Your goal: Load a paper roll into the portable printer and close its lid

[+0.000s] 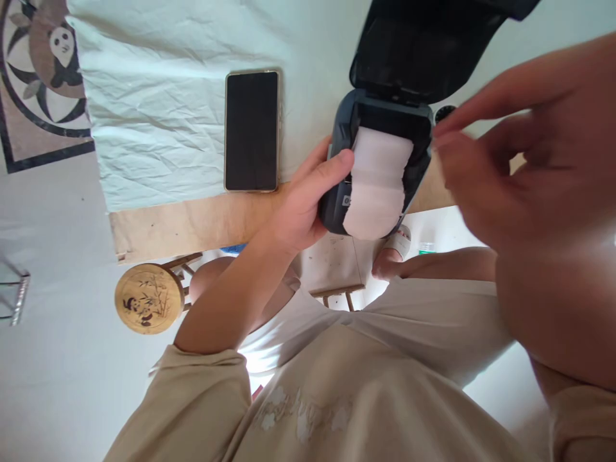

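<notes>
This looks like a room in a home, used as a casual work spot. A wooden desk (192,221) is covered with a creased white cloth (158,115), and a phone (252,130) lies on it beside a small dark label printer (380,160) with its lid up. Below the desk edge stands a round wooden stool (149,298) painted with a panda and bamboo. The pale tiled floor (52,385) carries a decorative inlay with a panda picture (58,48), a homely rather than commercial touch.

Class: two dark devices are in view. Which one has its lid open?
The label printer gripped by the left hand; the smartphone has no lid.
</notes>
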`<action>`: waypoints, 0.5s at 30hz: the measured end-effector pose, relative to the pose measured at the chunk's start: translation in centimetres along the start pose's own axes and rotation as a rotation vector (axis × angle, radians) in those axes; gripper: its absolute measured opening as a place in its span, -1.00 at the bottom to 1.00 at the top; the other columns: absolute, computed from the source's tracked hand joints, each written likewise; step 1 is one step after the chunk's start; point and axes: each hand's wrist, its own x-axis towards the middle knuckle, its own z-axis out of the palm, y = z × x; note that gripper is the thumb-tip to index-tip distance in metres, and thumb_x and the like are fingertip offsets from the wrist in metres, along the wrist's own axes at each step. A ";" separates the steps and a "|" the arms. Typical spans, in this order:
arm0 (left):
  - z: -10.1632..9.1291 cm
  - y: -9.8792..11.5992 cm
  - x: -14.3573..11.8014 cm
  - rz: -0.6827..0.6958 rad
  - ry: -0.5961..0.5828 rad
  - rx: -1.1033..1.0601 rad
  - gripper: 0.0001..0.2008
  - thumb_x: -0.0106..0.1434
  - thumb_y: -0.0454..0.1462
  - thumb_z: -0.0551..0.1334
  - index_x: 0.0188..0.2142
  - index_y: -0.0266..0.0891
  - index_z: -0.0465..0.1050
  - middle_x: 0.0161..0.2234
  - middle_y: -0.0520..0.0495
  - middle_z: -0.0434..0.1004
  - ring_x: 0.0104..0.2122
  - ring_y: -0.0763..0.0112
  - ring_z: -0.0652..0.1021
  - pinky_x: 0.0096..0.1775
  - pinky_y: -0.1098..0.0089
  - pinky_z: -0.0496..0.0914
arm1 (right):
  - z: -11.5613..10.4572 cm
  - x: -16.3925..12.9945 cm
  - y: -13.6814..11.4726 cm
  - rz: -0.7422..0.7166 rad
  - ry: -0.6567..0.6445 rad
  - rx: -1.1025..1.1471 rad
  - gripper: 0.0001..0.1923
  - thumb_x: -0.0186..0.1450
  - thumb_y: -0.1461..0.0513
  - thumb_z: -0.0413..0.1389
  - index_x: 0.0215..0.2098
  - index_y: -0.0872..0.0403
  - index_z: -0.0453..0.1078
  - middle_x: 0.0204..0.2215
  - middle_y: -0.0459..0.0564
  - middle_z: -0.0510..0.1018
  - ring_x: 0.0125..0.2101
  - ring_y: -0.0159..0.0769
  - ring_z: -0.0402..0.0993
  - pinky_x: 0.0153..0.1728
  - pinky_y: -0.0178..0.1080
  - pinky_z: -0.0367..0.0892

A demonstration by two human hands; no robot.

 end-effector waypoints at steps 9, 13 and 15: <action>1.2 0.2 -0.5 -0.017 0.065 0.035 -0.70 0.24 -0.16 0.25 -0.09 -0.22 0.30 -0.20 -0.03 0.34 -0.27 0.61 0.44 -0.30 0.61 0.37 | 0.4 0.9 -1.0 -0.175 -0.323 -0.623 -0.74 0.29 0.10 -0.03 -0.08 -0.04 0.30 -0.40 -0.24 0.40 -0.53 -0.66 0.02 -0.47 -0.44 -0.15; 1.1 0.3 -0.6 -0.032 0.063 0.054 -0.72 0.24 -0.20 0.25 -0.09 -0.21 0.31 -0.23 -0.01 0.34 -0.31 0.63 0.43 -0.34 0.62 0.36 | 0.0 1.0 -0.5 -0.057 -0.321 -0.514 -0.65 0.19 0.07 0.12 -0.10 0.02 0.29 -0.57 -0.17 0.30 -0.60 -0.73 -0.07 -0.48 -0.49 -0.12; 0.9 0.4 -0.5 -0.034 0.051 0.052 -0.74 0.26 -0.18 0.21 -0.09 -0.20 0.32 -0.24 0.00 0.39 -0.27 0.58 0.47 -0.28 0.59 0.40 | -0.6 0.6 -0.1 0.055 -0.343 -0.289 -0.61 0.17 0.03 0.15 -0.11 0.04 0.31 -0.55 -0.15 0.31 -0.59 -0.73 0.12 -0.51 -0.50 -0.01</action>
